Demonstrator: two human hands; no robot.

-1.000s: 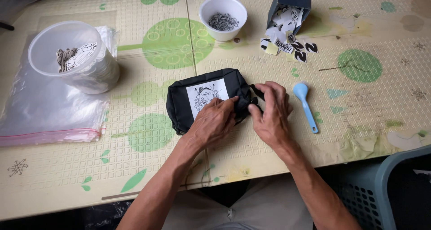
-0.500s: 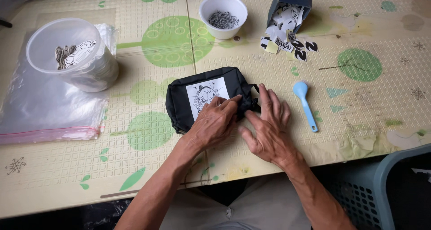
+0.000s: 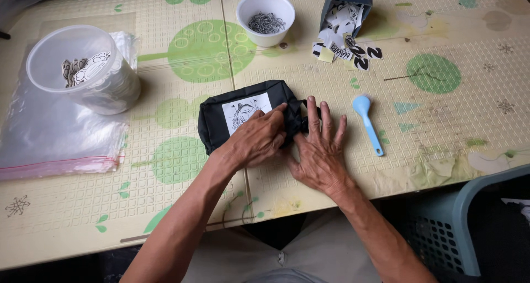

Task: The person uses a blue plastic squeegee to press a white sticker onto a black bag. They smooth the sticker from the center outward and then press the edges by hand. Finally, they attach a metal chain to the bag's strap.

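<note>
My left hand [image 3: 259, 139] covers the lower right part of the flat black cloth pouch [image 3: 221, 120], so I can't see what my fingertips pinch there. My right hand [image 3: 320, 150] hides the pouch's end at 3 o'clock. The small grey bits in the round white bowl [image 3: 266, 7] at 12 o'clock are too tiny to tell. The blue-grey plastic basket [image 3: 469, 228] at 4 o'clock is cut off by the edge.

Cream table [image 3: 165, 217] w/ green circle print – blue-grey basket [image 3: 469, 217] beside.
</note>
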